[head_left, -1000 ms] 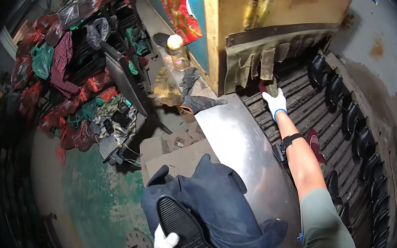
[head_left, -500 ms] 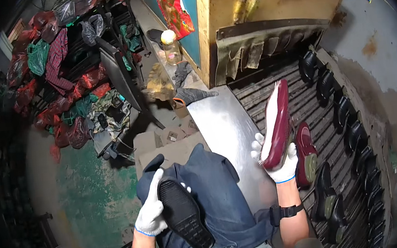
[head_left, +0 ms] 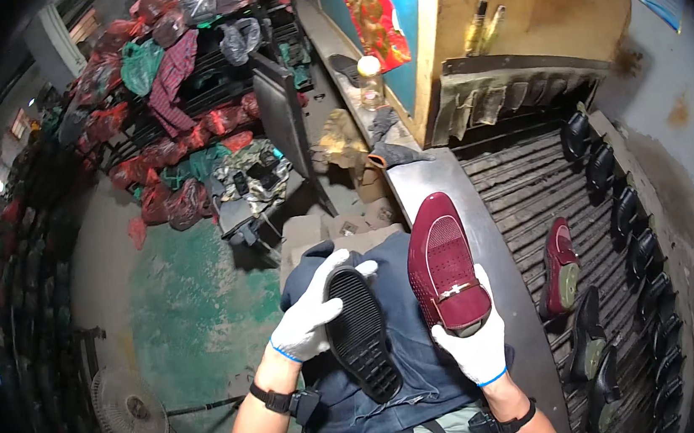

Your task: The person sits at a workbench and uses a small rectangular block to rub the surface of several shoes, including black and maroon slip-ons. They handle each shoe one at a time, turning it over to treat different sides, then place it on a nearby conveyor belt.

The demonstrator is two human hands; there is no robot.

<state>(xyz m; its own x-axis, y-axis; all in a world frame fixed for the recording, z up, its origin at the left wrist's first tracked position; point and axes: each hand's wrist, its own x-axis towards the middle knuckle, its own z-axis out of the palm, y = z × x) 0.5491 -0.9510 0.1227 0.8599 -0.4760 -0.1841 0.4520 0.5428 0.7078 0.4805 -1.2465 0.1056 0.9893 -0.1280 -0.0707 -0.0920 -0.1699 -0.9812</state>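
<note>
My left hand [head_left: 311,317], in a white glove with a blue hem, grips a black ridged shoe sole [head_left: 359,329] along its left edge, tread side up, above my lap. In my right hand [head_left: 477,342], gloved the same way, is a dark red loafer [head_left: 448,267] held by its heel end. The loafer's upper faces me, its toe points away, and a metal bar crosses its front. Sole and loafer are side by side, apart. Right of the loafer, another dark red loafer [head_left: 557,266] rests on the slatted rack, with black shoes [head_left: 586,333] nearer to me.
A metal ledge [head_left: 506,318] runs between my lap and the slatted rack [head_left: 524,206]. A row of black shoes [head_left: 624,211] lines the rack's far right. Grey gloves [head_left: 395,155] and a jar [head_left: 371,87] lie farther up the ledge. At lower left stands a fan [head_left: 129,408].
My right hand has brought the red loafer left off the rack side to my lap and turned its upper toward me. The sole stays in my left hand. The view has shifted.
</note>
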